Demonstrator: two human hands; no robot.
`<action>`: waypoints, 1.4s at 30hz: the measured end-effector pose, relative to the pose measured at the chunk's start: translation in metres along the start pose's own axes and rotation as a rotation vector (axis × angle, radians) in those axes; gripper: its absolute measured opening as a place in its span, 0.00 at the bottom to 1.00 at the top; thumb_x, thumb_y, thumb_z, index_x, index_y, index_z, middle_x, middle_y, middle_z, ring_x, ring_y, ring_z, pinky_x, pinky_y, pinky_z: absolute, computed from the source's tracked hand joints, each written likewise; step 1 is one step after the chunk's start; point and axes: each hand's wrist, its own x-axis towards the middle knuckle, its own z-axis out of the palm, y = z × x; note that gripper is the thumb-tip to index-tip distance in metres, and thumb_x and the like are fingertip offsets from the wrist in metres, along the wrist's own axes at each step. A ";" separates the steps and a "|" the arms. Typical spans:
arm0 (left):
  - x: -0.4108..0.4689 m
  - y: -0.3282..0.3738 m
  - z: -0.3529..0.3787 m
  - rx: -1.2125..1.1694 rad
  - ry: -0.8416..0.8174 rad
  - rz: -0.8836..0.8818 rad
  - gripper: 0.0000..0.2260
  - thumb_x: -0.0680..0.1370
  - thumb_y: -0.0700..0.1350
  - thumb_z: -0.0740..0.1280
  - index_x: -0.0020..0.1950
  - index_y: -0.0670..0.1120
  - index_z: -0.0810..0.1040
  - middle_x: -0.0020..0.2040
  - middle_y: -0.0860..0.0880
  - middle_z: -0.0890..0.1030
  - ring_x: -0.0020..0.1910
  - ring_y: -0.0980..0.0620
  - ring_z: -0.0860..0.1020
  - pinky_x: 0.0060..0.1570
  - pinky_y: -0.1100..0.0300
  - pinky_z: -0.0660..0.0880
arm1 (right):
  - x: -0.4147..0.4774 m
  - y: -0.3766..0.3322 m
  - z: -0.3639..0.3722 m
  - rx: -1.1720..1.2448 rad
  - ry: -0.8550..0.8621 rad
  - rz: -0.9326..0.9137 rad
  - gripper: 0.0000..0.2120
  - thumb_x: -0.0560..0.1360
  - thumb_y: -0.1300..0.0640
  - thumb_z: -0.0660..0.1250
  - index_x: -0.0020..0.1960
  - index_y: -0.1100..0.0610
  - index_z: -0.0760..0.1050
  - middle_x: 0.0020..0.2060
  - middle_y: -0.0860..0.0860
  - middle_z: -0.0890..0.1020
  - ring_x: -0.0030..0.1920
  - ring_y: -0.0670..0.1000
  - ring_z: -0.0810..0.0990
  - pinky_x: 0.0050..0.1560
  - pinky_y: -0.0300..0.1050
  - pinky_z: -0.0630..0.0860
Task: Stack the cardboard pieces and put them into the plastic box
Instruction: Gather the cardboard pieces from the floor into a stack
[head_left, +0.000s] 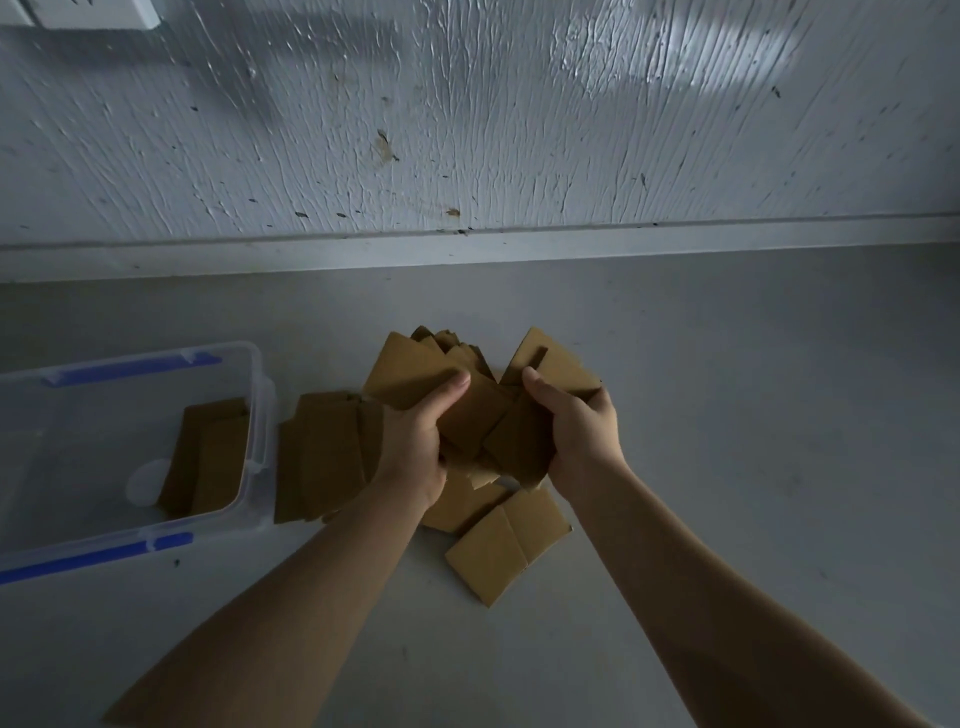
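My left hand (415, 441) and right hand (582, 431) were both closed on a loose, fanned bundle of flat brown cardboard pieces (483, 421), thumbs on top, the sheets skewed at odd angles between my palms. Below them more brown pieces lay on the pale grey bench (727, 415) — a creased one (506, 551) nearest me, a tidier pile (322, 457) just to the left. Beyond that pile, touching it or nearly so, stood the clear plastic box with blue latches (260, 384), some cardboard already inside. It lay to my left, nearer my left hand, long side running away from me. I judged the bundle needed squaring first — the bench to the right was open.
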 end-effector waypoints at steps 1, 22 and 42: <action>0.000 0.001 0.001 0.004 0.004 -0.005 0.32 0.63 0.50 0.77 0.65 0.47 0.74 0.57 0.40 0.81 0.54 0.38 0.80 0.50 0.36 0.78 | 0.000 -0.001 0.000 0.013 0.003 0.009 0.19 0.66 0.58 0.78 0.51 0.51 0.71 0.49 0.51 0.79 0.48 0.53 0.80 0.49 0.54 0.80; 0.017 -0.013 0.014 0.358 -0.043 0.135 0.19 0.70 0.40 0.74 0.60 0.45 0.76 0.51 0.50 0.82 0.51 0.51 0.79 0.47 0.56 0.76 | 0.004 -0.023 -0.029 -0.453 -0.300 -0.226 0.23 0.66 0.60 0.76 0.57 0.50 0.70 0.50 0.46 0.79 0.53 0.47 0.78 0.53 0.44 0.75; 0.043 -0.019 0.072 0.535 -0.217 0.897 0.22 0.70 0.54 0.69 0.62 0.51 0.70 0.57 0.56 0.79 0.58 0.53 0.77 0.58 0.52 0.76 | 0.055 -0.023 -0.060 -0.362 -0.545 -0.490 0.54 0.58 0.71 0.74 0.77 0.57 0.49 0.57 0.46 0.80 0.60 0.49 0.78 0.57 0.47 0.77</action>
